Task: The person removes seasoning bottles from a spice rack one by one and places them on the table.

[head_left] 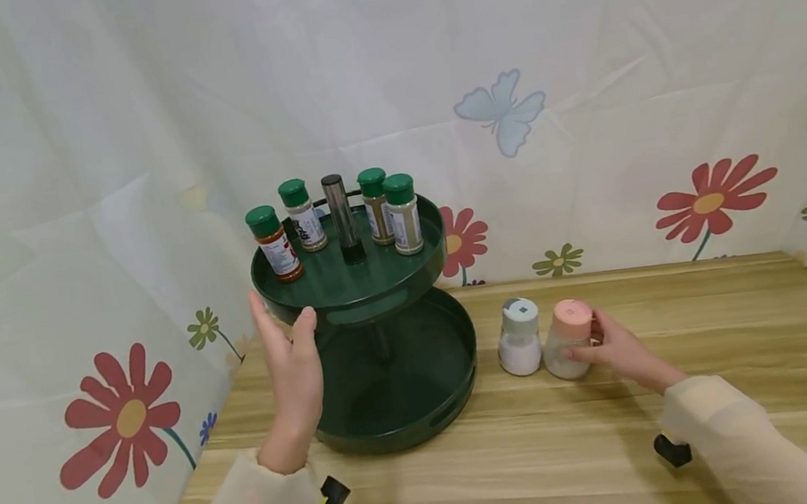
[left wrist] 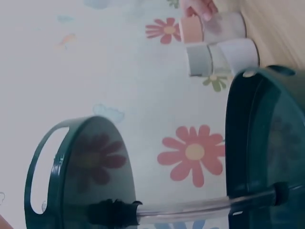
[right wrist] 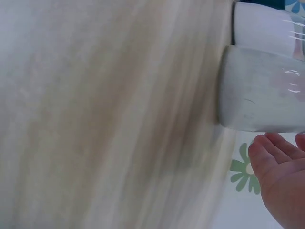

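Note:
My right hand [head_left: 615,348] is at a clear shaker jar [head_left: 568,358] with a pink lid, thumb in front and fingers behind; it stands on the table. In the right wrist view, the jar [right wrist: 262,90] shows beside that hand's fingertips [right wrist: 259,143]. Close on its left stands a grey-lidded jar [head_left: 520,347] of white contents. My left hand [head_left: 293,375] is upright with straight fingers, beside the upper tray [head_left: 350,313] of a dark green two-tier rack; whether it touches the rim, I cannot tell. Below is the lower tray [head_left: 403,433].
On the upper tray stand several green-capped spice bottles, among them a red one [head_left: 279,255] at the left and a pale one [head_left: 406,222] at the right, around a metal post [head_left: 341,217]. A flowered cloth [head_left: 573,29] hangs behind the wooden table [head_left: 520,464].

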